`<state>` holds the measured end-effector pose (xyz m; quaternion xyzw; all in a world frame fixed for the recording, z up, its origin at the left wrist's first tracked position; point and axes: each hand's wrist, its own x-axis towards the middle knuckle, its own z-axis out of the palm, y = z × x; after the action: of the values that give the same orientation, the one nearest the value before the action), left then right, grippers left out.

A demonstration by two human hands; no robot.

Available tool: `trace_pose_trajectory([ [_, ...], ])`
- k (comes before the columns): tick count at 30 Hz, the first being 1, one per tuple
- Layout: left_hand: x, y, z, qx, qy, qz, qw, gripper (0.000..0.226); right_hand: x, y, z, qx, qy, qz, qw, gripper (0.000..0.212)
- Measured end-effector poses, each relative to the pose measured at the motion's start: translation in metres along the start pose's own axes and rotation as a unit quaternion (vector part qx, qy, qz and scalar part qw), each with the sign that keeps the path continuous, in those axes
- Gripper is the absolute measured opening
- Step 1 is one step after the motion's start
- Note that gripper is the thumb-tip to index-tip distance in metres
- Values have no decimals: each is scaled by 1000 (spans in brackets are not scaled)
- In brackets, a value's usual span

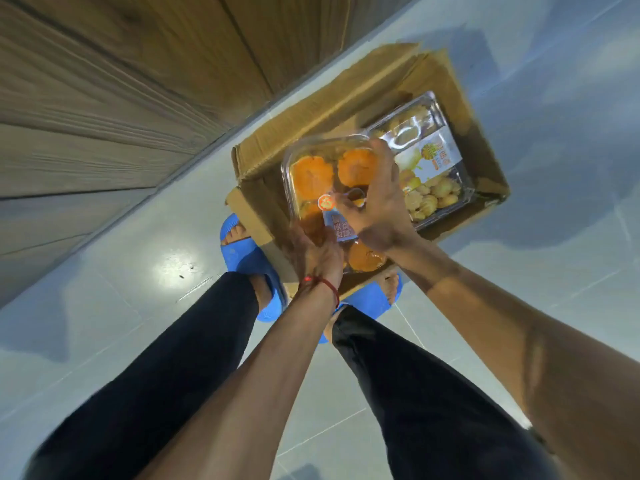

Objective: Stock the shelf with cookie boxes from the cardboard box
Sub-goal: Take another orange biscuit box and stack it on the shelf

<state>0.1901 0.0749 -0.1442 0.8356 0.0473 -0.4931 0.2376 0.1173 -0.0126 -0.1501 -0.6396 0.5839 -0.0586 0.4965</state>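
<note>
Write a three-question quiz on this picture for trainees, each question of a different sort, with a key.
1. True or false: the left hand and right hand both hold the orange-cookie box.
2. The yellow-cookie box lies: A on the floor; B in the cardboard box; C on a shelf.
3. Fill in: the slippers are ____.
Key: 1 true; 2 B; 3 blue.

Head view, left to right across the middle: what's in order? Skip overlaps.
wooden panel → left slipper → orange cookie box → yellow cookie box → cardboard box's right wall
</note>
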Motion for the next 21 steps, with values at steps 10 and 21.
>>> trace_pose_trajectory([
  [10,-130,40,-85,110,-12,222,969,54,-123,-91,-64,186,174,82,963,95],
  [21,-216,74,-175,220,-144,411,873,57,-236,-174,-76,312,373,149,861,82],
])
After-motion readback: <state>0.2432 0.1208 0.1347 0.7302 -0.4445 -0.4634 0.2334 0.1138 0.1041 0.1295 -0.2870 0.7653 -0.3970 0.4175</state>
